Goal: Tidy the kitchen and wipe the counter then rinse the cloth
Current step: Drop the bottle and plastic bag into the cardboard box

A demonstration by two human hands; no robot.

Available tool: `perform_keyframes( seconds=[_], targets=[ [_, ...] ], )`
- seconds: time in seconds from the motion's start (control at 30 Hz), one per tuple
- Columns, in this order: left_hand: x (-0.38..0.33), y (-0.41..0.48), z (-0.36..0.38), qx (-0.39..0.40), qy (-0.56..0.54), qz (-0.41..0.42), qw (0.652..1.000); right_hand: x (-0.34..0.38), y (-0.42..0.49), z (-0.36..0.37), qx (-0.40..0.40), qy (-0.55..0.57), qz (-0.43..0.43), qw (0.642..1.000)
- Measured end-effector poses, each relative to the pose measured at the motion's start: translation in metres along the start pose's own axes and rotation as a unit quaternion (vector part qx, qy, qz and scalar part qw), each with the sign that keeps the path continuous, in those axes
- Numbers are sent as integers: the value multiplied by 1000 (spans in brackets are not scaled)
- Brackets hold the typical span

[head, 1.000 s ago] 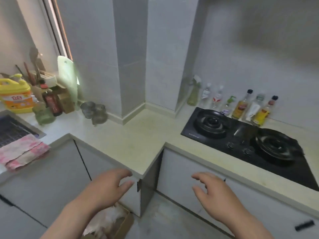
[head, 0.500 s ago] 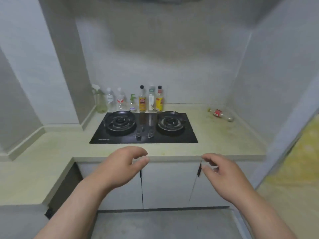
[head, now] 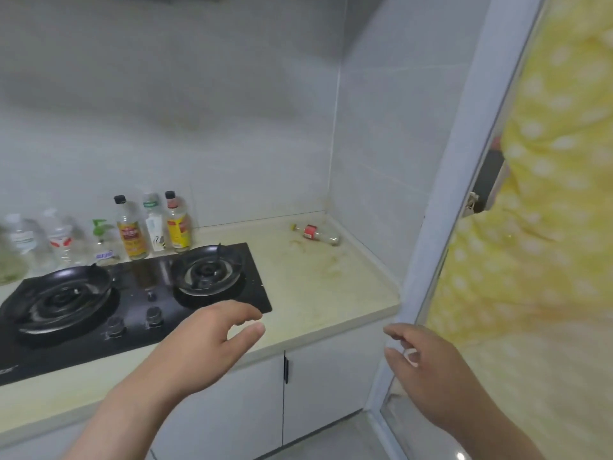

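Observation:
The pale counter (head: 318, 293) carries brownish stains on its right part. A clear bottle with a red label (head: 316, 234) lies on its side in the far right corner. My left hand (head: 202, 343) hovers over the counter's front edge by the stove, fingers loosely curved, holding nothing. My right hand (head: 428, 366) hangs in front of the cabinet's right end, fingers loosely curled and empty. No cloth is in view.
A black two-burner gas stove (head: 132, 293) fills the counter's left. Several bottles (head: 132, 227) stand in a row against the back wall. White cabinet doors (head: 318, 386) sit below. A glass door frame (head: 441, 227) and a yellow dotted curtain (head: 547, 227) border the right.
The view has swung right, from the sink corner past the stove to the counter's right end. Both hands stay empty and raised in front of me.

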State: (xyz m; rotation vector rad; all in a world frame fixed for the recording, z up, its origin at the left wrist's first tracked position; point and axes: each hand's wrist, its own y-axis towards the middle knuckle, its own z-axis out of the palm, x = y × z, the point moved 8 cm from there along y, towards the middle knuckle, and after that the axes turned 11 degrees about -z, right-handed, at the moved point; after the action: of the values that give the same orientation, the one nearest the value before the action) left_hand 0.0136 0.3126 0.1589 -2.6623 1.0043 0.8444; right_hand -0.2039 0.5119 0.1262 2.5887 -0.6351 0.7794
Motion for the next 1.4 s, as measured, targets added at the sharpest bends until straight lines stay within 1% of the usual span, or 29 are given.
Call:
perform_keyframes(
  seconds=[0.1, 0.3, 0.47, 0.63, 0.8, 0.97, 1.1, 1.2, 1.3, 1.4],
  targets=[
    [1, 60, 10, 9, -20, -5, 1000, -22, 54, 1, 17, -13, 9, 1000],
    [10, 169, 34, 34, 9, -18, 999, -57, 145, 4, 40, -14, 21, 999],
    [10, 238, 53, 40, 16, -30, 999, -89, 200, 8, 61, -5, 29, 998],
    [2, 284, 78, 27, -19, -52, 998, -128, 256, 16, 84, 0, 7, 996],
    [1, 316, 107, 26, -19, -96, 995, -164, 318, 23, 99, 38, -31, 994],
    [-4, 351, 124, -2, -22, -116, 993, -196, 383, 43, 117, 64, -50, 990],
    [2, 377, 144, 3, -38, -137, 990, -215, 423, 72, 141, 75, -30, 987],
    [12, 402, 152, 6, -51, -140, 989, -230, 454, 94, 146, 60, -5, 987],
    [32, 432, 159, 5, -74, -155, 985, -243, 488, 120, 162, 37, 13, 986],
    [58, 464, 167, 27, -95, -168, 981, -249, 529, 148, 177, 13, 28, 984]
  ],
)
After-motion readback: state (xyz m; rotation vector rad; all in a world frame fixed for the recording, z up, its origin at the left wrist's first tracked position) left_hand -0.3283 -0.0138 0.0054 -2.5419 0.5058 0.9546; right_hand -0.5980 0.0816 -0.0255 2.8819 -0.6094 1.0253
